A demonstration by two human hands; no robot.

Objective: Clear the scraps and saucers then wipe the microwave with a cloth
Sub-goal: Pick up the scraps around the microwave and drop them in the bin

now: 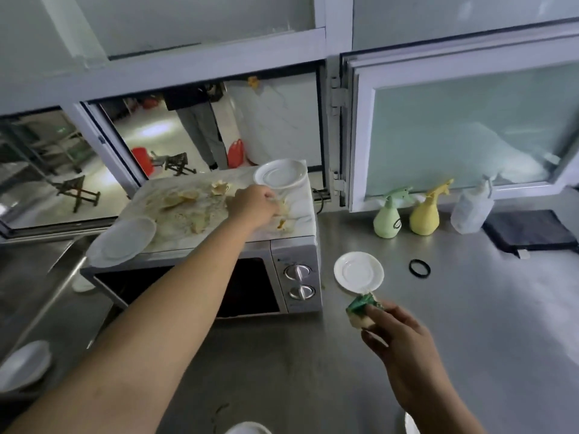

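Spray bottles (404, 211) and black ring (419, 268) beside microwave (294, 270)

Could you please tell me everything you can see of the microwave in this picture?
The microwave is a silver, metal-looking box with a dark door window and two round knobs stacked on its right panel. It sits on a steel counter below a window. Its pale top is smeared and strewn with yellowish scraps; one white saucer rests at the back right, another overhangs the front left corner. The left hand closes on scraps there.
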